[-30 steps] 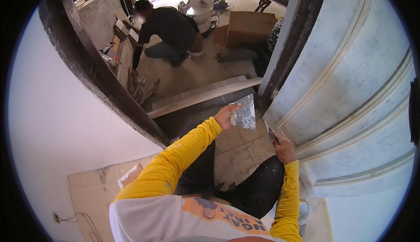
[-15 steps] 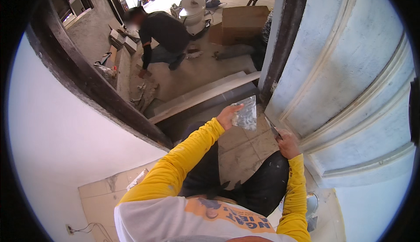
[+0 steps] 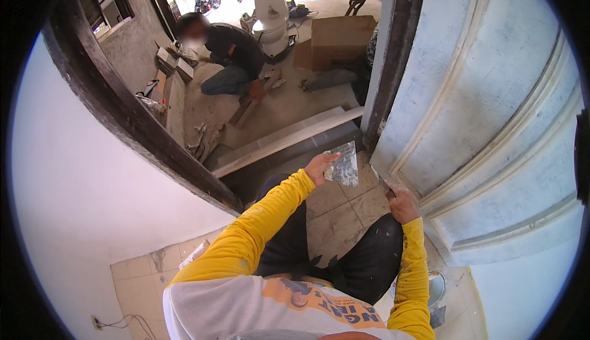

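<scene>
Near the middle of the frame, the person's left hand [image 3: 318,169] pinches the left edge of a flat metal plate [image 3: 345,165], with a finger laid over its grey-smeared face. The plate hangs above the floor tiles [image 3: 335,214], just below the pale threshold board [image 3: 289,144].

Right of centre, the right hand [image 3: 403,205] is closed around the dark handle of a thin scraper [image 3: 383,182]; the blade points up and left, close to the bottom corner of the door [image 3: 455,88]. The blade looks small and dim here, so I cannot tell whether it touches the door.

The door, blotched white and blue-grey, fills the right of the frame. A metal can [image 3: 437,286] sits at the lower right, beside the yellow right sleeve [image 3: 410,278]. A dark door frame [image 3: 117,109] curves down the left side.

In the upper left, beyond the doorway, a co-worker in a dark shirt [image 3: 239,48] crouches. A white toilet [image 3: 270,17] and a cardboard box [image 3: 343,42] stand near the top centre.
</scene>
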### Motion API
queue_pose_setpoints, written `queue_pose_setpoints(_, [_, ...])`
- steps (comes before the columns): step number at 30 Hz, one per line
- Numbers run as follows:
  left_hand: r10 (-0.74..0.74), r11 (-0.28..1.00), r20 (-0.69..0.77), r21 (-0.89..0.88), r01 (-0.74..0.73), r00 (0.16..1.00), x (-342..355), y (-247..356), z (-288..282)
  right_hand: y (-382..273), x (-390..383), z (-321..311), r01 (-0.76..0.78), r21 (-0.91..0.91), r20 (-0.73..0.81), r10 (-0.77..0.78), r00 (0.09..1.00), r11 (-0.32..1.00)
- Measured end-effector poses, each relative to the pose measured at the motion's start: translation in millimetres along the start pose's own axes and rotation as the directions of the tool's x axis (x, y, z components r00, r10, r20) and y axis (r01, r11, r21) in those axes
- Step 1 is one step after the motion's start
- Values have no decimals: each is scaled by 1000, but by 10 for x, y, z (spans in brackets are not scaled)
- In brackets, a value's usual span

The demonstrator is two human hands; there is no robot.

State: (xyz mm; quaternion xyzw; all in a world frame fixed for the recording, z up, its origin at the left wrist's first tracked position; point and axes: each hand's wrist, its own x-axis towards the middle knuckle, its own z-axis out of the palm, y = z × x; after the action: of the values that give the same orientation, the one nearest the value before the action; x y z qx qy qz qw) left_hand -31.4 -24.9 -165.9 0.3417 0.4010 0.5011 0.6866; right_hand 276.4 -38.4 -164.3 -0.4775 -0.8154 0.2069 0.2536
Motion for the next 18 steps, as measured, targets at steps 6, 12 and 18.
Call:
queue_pose_setpoints(6, [258,945,76,186,-268,963,-133,-119,-73,-189,43,-163,6,161,-122,13,992,987])
queue_pose_setpoints(12, [-35,856,145,-506,105,989,-392,179,294,-928,-63,-526,279,186,-364,-198,910,942])
queue_pose_setpoints(18, [84,837,186,-546,32,979,-602,499,599,-1164,-50,-882,605,-155,-454,-600,659,781])
